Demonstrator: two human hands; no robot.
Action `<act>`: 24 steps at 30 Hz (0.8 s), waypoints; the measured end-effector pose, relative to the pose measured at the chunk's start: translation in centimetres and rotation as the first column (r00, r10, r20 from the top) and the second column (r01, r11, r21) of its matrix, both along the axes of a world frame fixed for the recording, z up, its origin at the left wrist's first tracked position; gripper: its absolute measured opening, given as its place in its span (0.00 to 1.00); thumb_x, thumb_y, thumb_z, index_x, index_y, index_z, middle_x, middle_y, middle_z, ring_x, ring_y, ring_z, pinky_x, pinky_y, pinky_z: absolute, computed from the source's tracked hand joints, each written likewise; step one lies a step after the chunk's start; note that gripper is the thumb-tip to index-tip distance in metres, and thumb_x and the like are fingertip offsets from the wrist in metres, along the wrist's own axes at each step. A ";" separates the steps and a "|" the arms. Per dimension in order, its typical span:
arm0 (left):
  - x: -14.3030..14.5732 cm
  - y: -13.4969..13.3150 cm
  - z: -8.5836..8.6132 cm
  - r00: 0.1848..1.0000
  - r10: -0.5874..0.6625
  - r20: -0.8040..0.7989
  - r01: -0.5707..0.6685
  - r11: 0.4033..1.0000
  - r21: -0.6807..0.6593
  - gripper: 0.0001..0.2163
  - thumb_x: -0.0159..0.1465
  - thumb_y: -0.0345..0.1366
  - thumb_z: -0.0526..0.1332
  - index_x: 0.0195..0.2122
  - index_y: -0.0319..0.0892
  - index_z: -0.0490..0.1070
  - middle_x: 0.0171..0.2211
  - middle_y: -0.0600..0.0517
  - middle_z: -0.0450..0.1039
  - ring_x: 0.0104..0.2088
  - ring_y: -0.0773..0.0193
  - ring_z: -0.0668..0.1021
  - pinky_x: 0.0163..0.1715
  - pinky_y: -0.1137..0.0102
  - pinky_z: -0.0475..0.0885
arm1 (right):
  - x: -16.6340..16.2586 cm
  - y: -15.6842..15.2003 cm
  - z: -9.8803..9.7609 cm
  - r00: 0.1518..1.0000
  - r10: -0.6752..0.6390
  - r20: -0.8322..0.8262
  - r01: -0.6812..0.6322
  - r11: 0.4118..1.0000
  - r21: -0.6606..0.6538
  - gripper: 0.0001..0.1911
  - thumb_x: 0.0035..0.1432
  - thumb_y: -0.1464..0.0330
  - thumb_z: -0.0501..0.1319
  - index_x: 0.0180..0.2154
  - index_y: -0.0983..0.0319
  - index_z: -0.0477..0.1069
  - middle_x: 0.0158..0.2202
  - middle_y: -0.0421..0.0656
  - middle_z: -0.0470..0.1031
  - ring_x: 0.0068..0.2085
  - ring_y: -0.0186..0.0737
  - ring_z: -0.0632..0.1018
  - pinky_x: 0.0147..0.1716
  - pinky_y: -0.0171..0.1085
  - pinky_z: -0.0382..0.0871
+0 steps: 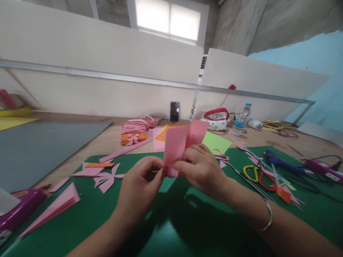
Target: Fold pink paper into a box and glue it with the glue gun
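A folded sheet of pink paper [175,144] is held upright above the green cutting mat [171,221]. My left hand [144,178] pinches its lower left corner between thumb and fingers. Higher on the right side, my right hand [200,167] grips the paper, thumb in front and fingers curled behind the fold. To the left on the mat lie a pink paper bow cutout [107,178], an orange strip [99,165] and a folded pink paper wedge [53,210].
Scissors [259,175], a blue glue gun [284,162] and paper scraps lie at right. Behind stand a water bottle [241,119], a phone [174,111] and folded pink and orange paper pieces [134,132]. A purple tape dispenser [24,208] sits at left.
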State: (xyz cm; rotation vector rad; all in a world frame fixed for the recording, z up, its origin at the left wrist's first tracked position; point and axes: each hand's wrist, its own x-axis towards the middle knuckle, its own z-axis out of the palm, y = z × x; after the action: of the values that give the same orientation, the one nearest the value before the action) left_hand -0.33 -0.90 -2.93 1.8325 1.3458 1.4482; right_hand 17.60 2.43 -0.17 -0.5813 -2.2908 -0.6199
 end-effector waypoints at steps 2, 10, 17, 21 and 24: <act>0.0 -0.1 0.1 0.999 -0.015 -0.031 0.016 1.000 0.011 0.04 0.59 0.35 0.60 0.28 0.43 0.70 0.29 0.54 0.73 0.31 0.67 0.75 0.31 0.73 0.70 | 0.0 -0.2 0.1 1.000 -0.025 0.000 0.025 0.998 0.062 0.12 0.61 0.72 0.56 0.30 0.59 0.76 0.23 0.41 0.66 0.28 0.38 0.64 0.30 0.39 0.54; 0.1 -0.4 0.0 0.993 -0.102 -0.067 0.105 0.993 0.046 0.03 0.57 0.31 0.61 0.33 0.45 0.70 0.34 0.55 0.72 0.36 0.68 0.76 0.34 0.76 0.74 | 0.1 -0.2 0.2 0.999 -0.034 -0.039 0.035 0.999 0.027 0.13 0.62 0.72 0.56 0.28 0.59 0.77 0.23 0.40 0.67 0.29 0.36 0.66 0.30 0.38 0.52; 0.2 -0.4 0.0 0.992 -0.061 -0.107 0.069 0.995 0.076 0.02 0.58 0.32 0.61 0.32 0.45 0.71 0.31 0.54 0.72 0.32 0.67 0.76 0.33 0.74 0.75 | 0.3 0.2 -0.1 0.998 -0.014 -0.053 0.009 0.996 -0.090 0.09 0.60 0.70 0.59 0.31 0.59 0.77 0.25 0.40 0.69 0.30 0.36 0.69 0.30 0.38 0.53; 0.0 -0.4 0.0 0.986 -0.036 -0.161 0.049 0.996 0.079 0.02 0.59 0.33 0.61 0.33 0.44 0.71 0.33 0.54 0.73 0.33 0.67 0.75 0.33 0.73 0.74 | 0.4 0.2 -0.1 0.999 0.006 -0.045 -0.013 0.989 -0.148 0.08 0.60 0.68 0.59 0.32 0.61 0.77 0.27 0.42 0.70 0.32 0.37 0.69 0.31 0.38 0.55; -0.1 -0.4 -0.1 0.989 -0.027 -0.148 0.039 0.996 0.076 0.02 0.59 0.33 0.61 0.33 0.43 0.71 0.32 0.54 0.73 0.33 0.68 0.75 0.33 0.73 0.73 | 0.4 0.2 0.1 1.000 0.013 -0.017 -0.015 0.986 -0.164 0.11 0.61 0.64 0.58 0.32 0.61 0.77 0.27 0.42 0.70 0.33 0.38 0.69 0.32 0.38 0.56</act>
State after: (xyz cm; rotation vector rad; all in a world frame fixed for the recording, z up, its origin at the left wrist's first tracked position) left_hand -0.47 -1.26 -3.01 2.0378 1.3373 1.3905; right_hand 18.02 2.59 -0.07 -0.6445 -2.3430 -0.4206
